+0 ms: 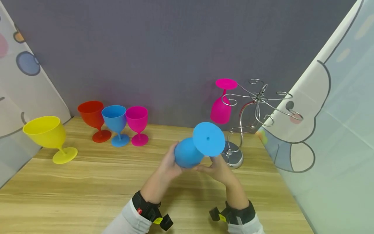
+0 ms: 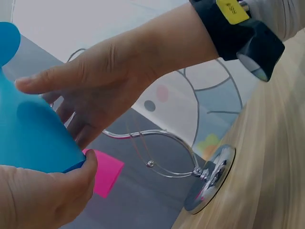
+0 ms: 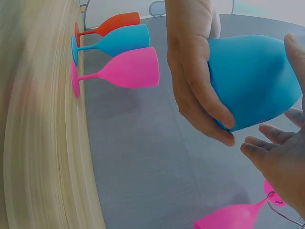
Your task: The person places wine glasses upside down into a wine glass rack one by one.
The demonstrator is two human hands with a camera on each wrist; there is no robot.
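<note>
A blue plastic goblet (image 1: pixel 187 155) is held upside down and tilted above the table, its round foot toward the head camera. My left hand (image 1: pixel 170 164) grips the bowl, with fingers curled over the rim in the right wrist view. On the other side, my right hand (image 1: pixel 217 170) has its fingers spread loosely, clearly apart from the bowl in the right wrist view; its thumb overlaps the bowl near the stem in the left wrist view. Just beyond it stands a chrome wire goblet rack (image 1: pixel 242 126), with a pink goblet (image 1: pixel 221 110) hanging upside down from one arm.
At the back left, a red goblet (image 1: pixel 92 113), another blue goblet (image 1: pixel 114 118) and another pink goblet (image 1: pixel 137 118) stand upright. A yellow goblet (image 1: pixel 46 133) is nearer the left edge. A grey wall (image 1: pixel 175 58) backs the wooden table (image 1: pixel 102 195).
</note>
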